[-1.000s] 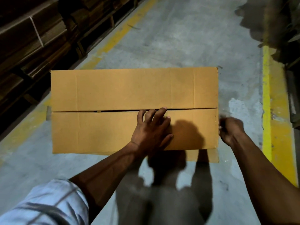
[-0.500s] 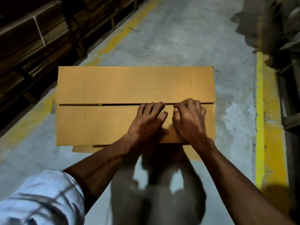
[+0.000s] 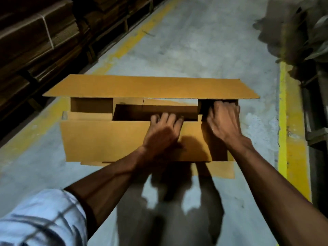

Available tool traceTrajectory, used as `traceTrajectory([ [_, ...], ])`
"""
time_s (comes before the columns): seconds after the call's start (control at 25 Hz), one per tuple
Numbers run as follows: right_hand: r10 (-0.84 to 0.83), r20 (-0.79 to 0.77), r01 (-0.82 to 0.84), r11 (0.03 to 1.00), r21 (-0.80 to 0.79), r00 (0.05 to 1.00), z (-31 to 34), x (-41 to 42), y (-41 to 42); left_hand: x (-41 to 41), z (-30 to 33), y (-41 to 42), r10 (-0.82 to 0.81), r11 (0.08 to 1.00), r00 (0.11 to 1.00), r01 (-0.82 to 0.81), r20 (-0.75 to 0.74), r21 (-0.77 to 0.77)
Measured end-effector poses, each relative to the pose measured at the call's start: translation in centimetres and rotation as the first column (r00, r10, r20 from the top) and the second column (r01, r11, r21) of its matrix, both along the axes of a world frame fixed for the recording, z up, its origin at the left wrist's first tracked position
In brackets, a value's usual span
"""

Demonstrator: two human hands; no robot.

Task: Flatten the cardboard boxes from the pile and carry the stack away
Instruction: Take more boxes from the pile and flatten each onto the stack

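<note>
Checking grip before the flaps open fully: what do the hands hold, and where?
The cardboard box: left hand grips the near flap's edge; right hand reaches inside its right end.

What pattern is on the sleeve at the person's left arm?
Pale blue-white sleeve with dark crossing lines, a check pattern, blurred; seen in the head view.

the right hand's (image 3: 224, 119) fingertips vanish inside the box (image 3: 124, 137), behind its raised far flap. the left hand's (image 3: 164, 129) fingertips curl over the near flap's edge. the sleeve (image 3: 42, 219) is blurred and cut off.
</note>
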State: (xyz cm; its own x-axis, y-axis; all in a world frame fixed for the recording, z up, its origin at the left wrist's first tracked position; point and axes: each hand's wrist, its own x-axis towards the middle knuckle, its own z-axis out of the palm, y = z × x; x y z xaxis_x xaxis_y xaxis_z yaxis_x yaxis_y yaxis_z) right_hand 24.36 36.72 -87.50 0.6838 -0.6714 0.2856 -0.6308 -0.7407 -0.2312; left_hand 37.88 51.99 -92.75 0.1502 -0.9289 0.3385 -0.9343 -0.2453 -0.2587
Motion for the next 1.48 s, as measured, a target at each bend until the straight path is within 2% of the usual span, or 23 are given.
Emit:
traceTrajectory([
  [0.08,0.032,-0.083,-0.026,0.997,0.067,0.996,1.1,0.5,-0.7,-1.1,0.2,0.4,-0.064,0.995,0.998,0.062,-0.025,-0.082],
  [0.16,-0.017,-0.169,0.027,0.998,0.060,0.985,1.4,1.1,-0.6,-2.0,0.7,0.4,-0.137,0.984,0.987,0.125,-0.082,-0.128],
  [0.28,-0.119,-0.115,0.126,0.991,0.054,0.986,1.8,2.4,-0.2,-3.0,2.0,0.4,-0.197,0.973,0.971,0.177,-0.136,-0.148],
  [0.32,-0.123,-0.156,0.137,0.987,0.079,0.980,2.2,3.1,-0.1,-3.3,2.5,0.6,-0.222,0.971,0.965,0.205,-0.141,-0.126],
  [0.4,-0.120,-0.260,0.143,0.987,0.073,0.958,3.1,4.6,-0.3,-4.0,3.8,1.3,-0.279,0.957,0.944,0.288,-0.174,0.025],
  [0.48,-0.140,-0.262,0.158,0.986,0.048,0.955,3.5,6.3,-0.2,-4.4,4.9,2.1,-0.305,0.919,0.929,0.345,-0.211,0.193],
  [0.6,-0.260,-0.273,0.300,0.947,0.115,0.926,2.9,7.9,-0.3,-4.8,6.7,3.1,-0.255,0.906,0.930,0.326,-0.266,0.270],
  [0.68,-0.296,-0.398,0.348,0.936,0.063,0.868,1.9,8.3,-0.6,-4.5,7.4,3.2,-0.214,0.879,0.905,0.342,-0.367,0.332],
  [0.76,-0.301,-0.475,0.354,0.935,0.026,0.827,0.8,8.2,-1.3,-3.6,7.9,3.2,-0.086,0.851,0.826,0.351,-0.557,0.390],
  [0.8,-0.291,-0.496,0.344,0.939,0.017,0.818,0.5,8.0,-1.4,-2.9,8.1,3.1,0.066,0.851,0.715,0.324,-0.696,0.414],
  [0.84,-0.282,-0.508,0.330,0.944,0.005,0.814,0.3,7.9,-1.5,-1.8,7.9,3.0,0.247,0.857,0.541,0.265,-0.804,0.442],
  [0.88,-0.275,-0.501,0.317,0.948,-0.002,0.821,0.2,7.7,-1.5,-0.5,7.6,2.6,0.367,0.874,0.417,0.152,-0.831,0.462],
  [0.92,-0.275,-0.473,0.310,0.951,-0.005,0.837,0.3,7.7,-1.5,1.0,7.0,2.3,0.435,0.875,0.419,0.014,-0.797,0.484],
  [1.0,-0.285,-0.405,0.308,0.951,-0.010,0.869,0.8,7.7,-1.5,4.6,5.9,2.0,0.534,0.837,0.663,-0.327,-0.524,0.439],
  [1.04,-0.284,-0.388,0.301,0.953,-0.017,0.877,0.9,7.6,-1.6,6.4,5.6,2.3,0.574,0.814,0.711,-0.442,-0.405,0.378],
  [1.12,-0.266,-0.385,0.257,0.964,-0.075,0.884,0.7,7.1,-2.0,9.8,5.0,3.9,0.649,0.756,0.697,-0.549,-0.305,0.356],
  [1.2,-0.246,-0.372,0.216,0.969,-0.123,0.895,0.2,6.6,-2.3,12.1,3.9,5.9,0.690,0.715,0.679,-0.585,-0.252,0.382],
  [1.28,-0.214,-0.330,0.174,0.974,-0.148,0.919,0.1,6.2,-2.0,12.6,2.5,7.2,0.676,0.734,0.691,-0.602,-0.257,0.314],
  [1.32,-0.191,-0.305,0.144,0.974,-0.173,0.933,0.1,6.1,-1.8,12.5,2.0,7.4,0.663,0.748,0.680,-0.621,-0.314,0.235],
  [1.4,-0.194,-0.243,0.146,0.968,-0.204,0.950,0.2,5.9,-1.7,12.3,2.1,7.1,0.630,0.722,0.589,-0.684,-0.507,0.102],
  [1.48,-0.201,-0.223,0.160,0.969,-0.191,0.954,0.8,5.1,-1.5,12.6,2.6,6.8,0.591,0.661,0.453,-0.746,-0.667,0.079],
])
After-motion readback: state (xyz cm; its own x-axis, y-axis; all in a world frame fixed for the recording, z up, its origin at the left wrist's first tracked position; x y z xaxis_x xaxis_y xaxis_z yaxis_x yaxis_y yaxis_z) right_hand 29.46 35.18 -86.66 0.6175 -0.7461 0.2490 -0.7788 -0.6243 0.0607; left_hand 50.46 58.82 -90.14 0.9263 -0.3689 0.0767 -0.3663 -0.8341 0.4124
